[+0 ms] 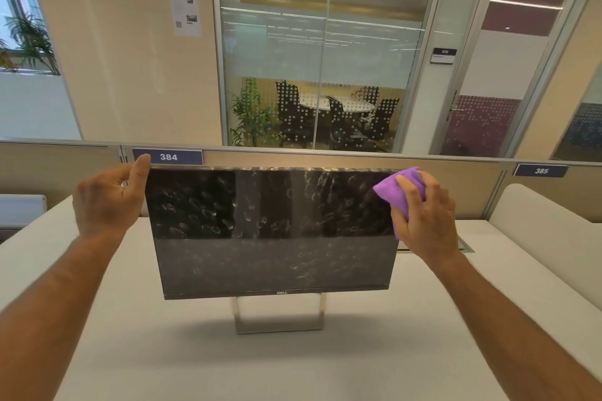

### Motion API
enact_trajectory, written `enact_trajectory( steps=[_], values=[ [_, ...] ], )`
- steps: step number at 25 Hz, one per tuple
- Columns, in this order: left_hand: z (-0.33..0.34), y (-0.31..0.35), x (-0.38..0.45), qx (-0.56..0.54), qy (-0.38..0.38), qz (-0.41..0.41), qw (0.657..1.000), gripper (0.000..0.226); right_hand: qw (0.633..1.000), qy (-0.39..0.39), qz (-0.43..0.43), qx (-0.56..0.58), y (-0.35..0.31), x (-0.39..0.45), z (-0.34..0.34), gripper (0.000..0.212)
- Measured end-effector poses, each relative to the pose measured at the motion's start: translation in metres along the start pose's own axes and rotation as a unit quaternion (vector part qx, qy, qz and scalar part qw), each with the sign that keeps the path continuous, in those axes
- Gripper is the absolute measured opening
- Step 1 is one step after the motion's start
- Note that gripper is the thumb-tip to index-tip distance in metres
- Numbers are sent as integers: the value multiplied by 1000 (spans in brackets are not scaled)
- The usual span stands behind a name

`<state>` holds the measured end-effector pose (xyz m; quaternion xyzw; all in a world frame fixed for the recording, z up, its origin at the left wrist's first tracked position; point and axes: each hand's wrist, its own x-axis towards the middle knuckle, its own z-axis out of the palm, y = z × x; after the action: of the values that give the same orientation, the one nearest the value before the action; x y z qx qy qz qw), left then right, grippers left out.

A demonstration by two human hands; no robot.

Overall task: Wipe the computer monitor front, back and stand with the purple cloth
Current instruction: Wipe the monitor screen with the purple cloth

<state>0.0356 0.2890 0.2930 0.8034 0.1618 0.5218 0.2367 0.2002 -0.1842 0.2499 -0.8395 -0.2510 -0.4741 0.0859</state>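
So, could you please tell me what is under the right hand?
The purple cloth, pressed by the right hand on the monitor's upper right corner. The hand covers most of the cloth and that corner.

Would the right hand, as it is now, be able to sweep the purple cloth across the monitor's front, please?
Probably yes: the right hand already presses the purple cloth on the monitor at its upper right corner, nothing lies across the smudged screen, and the left hand steadies the opposite edge.
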Motion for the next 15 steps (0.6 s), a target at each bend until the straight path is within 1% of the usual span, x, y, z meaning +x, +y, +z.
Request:
enact_trajectory(
  steps=[2,3,4,6,7,8,9,10,11,13,14,15],
  values=[
    [0,1,-1,3,6,1,1000,58,991,-46,-122,-23,-9,-7,2,78],
    [0,1,-1,3,10,1,1000,58,985,-62,-160,-27,-9,-8,1,79],
    [0,0,-1,4,13,5,1000,57,988,-60,-142,-21,-8,-4,0,78],
    [0,-2,-2,10,17,16,1000,57,1000,-13,-19,11,-10,4,1,73],
    [1,-2,-3,12,18,22,1000,57,1000,-4,-9,14,-13,5,2,73],
    [1,-1,-3,12,18,24,999,56,999,-15,-50,8,-17,3,2,76],
    [1,0,-3,11,19,23,1000,56,993,-40,-114,-9,-17,0,2,78],
    [1,1,-3,12,19,22,1000,56,986,-58,-154,-19,-16,-2,1,80],
    [0,1,-3,14,19,23,999,56,988,-56,-141,-16,-12,1,-1,79],
    [0,0,-3,22,15,27,999,57,1000,-10,-16,14,-10,8,-1,74],
    [0,-1,-3,25,12,27,999,58,1000,1,-7,12,-14,8,-1,73],
    [0,-1,-3,25,11,26,999,59,998,-12,-54,7,-17,6,-1,74]
  ],
)
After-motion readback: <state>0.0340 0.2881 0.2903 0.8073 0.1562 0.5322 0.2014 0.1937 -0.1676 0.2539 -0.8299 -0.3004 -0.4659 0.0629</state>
